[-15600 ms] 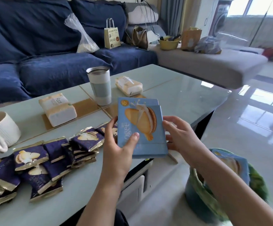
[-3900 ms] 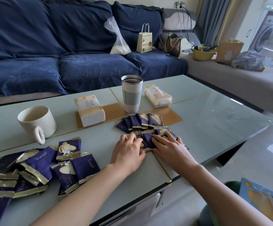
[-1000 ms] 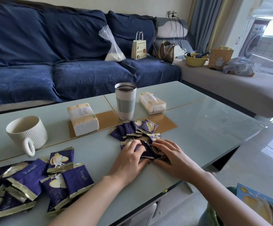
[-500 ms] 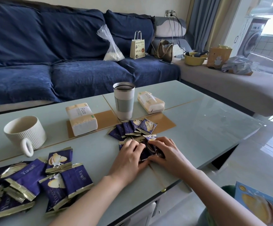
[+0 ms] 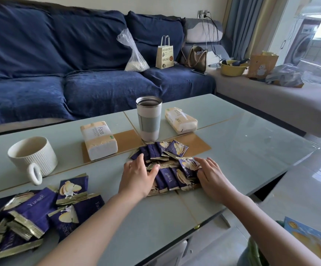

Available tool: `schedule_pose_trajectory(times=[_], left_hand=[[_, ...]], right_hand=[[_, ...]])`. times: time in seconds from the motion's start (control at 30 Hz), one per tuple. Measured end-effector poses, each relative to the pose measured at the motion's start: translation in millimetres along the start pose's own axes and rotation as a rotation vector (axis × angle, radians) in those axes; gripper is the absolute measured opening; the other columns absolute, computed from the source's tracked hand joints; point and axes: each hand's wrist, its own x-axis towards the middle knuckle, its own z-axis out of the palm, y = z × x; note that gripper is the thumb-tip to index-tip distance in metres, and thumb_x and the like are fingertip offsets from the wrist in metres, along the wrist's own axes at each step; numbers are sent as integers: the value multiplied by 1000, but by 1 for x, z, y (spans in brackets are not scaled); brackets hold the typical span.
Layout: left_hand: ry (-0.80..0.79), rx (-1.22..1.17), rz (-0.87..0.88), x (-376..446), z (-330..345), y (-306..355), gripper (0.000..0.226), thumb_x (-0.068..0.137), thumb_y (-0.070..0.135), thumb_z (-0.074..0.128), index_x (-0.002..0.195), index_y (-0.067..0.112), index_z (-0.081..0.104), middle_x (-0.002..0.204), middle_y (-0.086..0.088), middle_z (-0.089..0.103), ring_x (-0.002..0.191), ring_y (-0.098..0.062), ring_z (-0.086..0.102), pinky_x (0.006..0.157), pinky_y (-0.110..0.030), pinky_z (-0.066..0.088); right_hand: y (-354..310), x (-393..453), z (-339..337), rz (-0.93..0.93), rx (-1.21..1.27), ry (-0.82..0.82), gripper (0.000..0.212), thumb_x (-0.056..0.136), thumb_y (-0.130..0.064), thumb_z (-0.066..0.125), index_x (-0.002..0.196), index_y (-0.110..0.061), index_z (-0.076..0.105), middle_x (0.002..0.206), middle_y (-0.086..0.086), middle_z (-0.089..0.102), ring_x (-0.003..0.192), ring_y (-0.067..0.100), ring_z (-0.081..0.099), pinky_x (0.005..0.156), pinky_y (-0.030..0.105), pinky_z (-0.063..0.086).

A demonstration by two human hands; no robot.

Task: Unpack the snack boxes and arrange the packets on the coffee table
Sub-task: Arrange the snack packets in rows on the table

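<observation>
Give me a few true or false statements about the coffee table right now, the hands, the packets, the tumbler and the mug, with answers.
1. Both hands, left and right, rest on the middle packets. True.
2. The tumbler lies on its side. False: it stands upright.
3. The mug stands to the right of the tumbler. False: it is far to its left.
4. A second heap of packets lies at the table's near left. True.
5. The left hand holds a blue box. False: it holds no box.
</observation>
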Motion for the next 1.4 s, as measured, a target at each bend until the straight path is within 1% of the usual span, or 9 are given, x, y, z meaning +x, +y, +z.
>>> schedule_pose_trajectory(times=[0.2,0.33,0.47,0.6,0.77,1.0,1.2,1.3,1.4], left_hand=[[-64,184,55,14,-5,-7,70,98,57,34,154,18,18,155,-5,33,141,-26,25,115,-37,21],[-136,275,59,23,-5,-10,68,95,64,30,155,32,16,156,-3,23,143,-24,20,117,-38,20],[-162,301,73,28,-4,-12,67,94,67,29,151,32,26,155,-4,22,142,-27,25,116,-39,23],[-202,263,94,29,-6,-19,66,92,69,31,148,33,29,155,-3,21,138,-29,33,112,-39,30],[-217,251,158,20,-20,-22,67,96,61,33,154,37,9,163,-3,12,150,-24,8,119,-39,13],[-208,207,102,-12,-78,-44,62,98,38,48,153,30,20,160,4,24,145,-18,26,116,-39,27],[-179,280,19,-36,-128,-89,38,95,31,53,133,25,52,141,1,50,125,-19,49,103,-32,39],[-195,309,3,-46,-144,-109,33,94,28,52,126,25,59,135,-1,56,122,-20,51,100,-31,40],[-253,324,18,-51,-151,-128,42,93,31,56,135,24,54,141,0,52,128,-19,48,106,-31,37]], right_hand=[[-3,18,2,23,-38,18,46,89,3,38,127,-13,58,138,6,50,130,26,40,108,27,28],[-10,29,-1,53,-95,52,33,100,-9,40,121,-7,65,129,12,58,123,29,49,103,26,30],[-17,37,3,91,-60,-9,40,99,-23,45,137,-11,50,141,9,48,135,27,34,111,33,25],[-19,45,6,110,-50,-13,40,99,-17,44,138,-12,47,142,11,46,135,28,34,111,34,26],[-26,58,-1,238,43,50,44,91,-5,45,135,-11,50,134,15,51,127,32,43,99,30,35],[-78,45,3,12,5,15,37,91,-7,50,126,-13,59,128,10,56,122,31,46,96,31,35],[-143,5,26,-209,8,-154,35,90,-13,53,124,-14,61,126,8,58,121,27,49,100,29,37],[-177,-20,38,-336,4,-275,35,95,-19,53,129,-16,56,133,4,54,125,22,46,105,29,35],[-208,-42,51,-456,-24,-343,42,96,-24,54,137,-14,51,139,5,51,128,21,43,108,28,29]])
